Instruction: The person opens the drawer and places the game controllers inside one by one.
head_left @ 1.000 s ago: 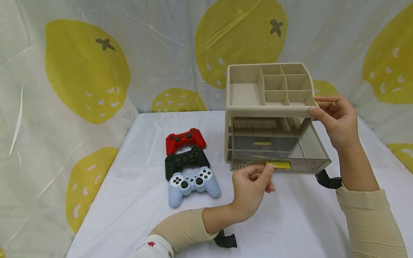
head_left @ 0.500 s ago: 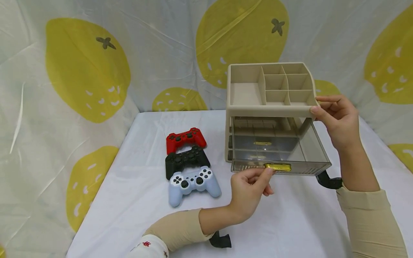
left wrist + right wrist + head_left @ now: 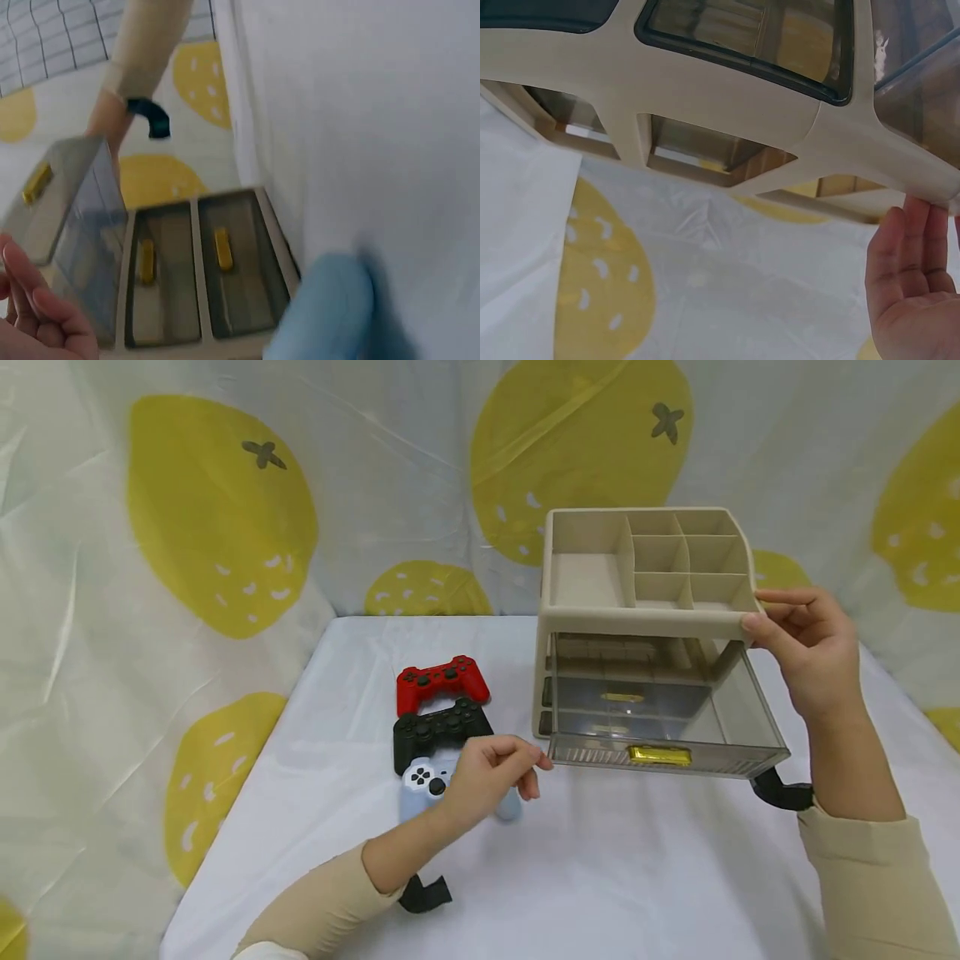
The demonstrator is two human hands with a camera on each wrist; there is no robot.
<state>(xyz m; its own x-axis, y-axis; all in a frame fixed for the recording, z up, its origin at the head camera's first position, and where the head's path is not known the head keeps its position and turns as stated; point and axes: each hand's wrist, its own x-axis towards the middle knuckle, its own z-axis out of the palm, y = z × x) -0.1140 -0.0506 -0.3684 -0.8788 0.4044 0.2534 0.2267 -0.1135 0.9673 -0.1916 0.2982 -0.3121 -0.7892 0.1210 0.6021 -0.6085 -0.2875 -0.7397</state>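
Right hand [image 3: 817,647] grips the organizer [image 3: 645,622] at its upper right edge, thumb in front. Left hand [image 3: 487,781] is holding nothing, fingers loosely bent, fingertips right by the near left corner of the drawer [image 3: 720,762]; can't tell if they touch. Organizer sits between the hands, beyond the left, directly left of the right. Clear top drawer sticks out toward the person; its gold handle [image 3: 660,756] is to the right of the left hand, nothing on it. Two lower drawers [image 3: 240,292] sit in the frame underneath. Blue controller [image 3: 420,783] is partly covered by the left hand; black controller [image 3: 442,727], then red controller [image 3: 432,679], lie just past it.
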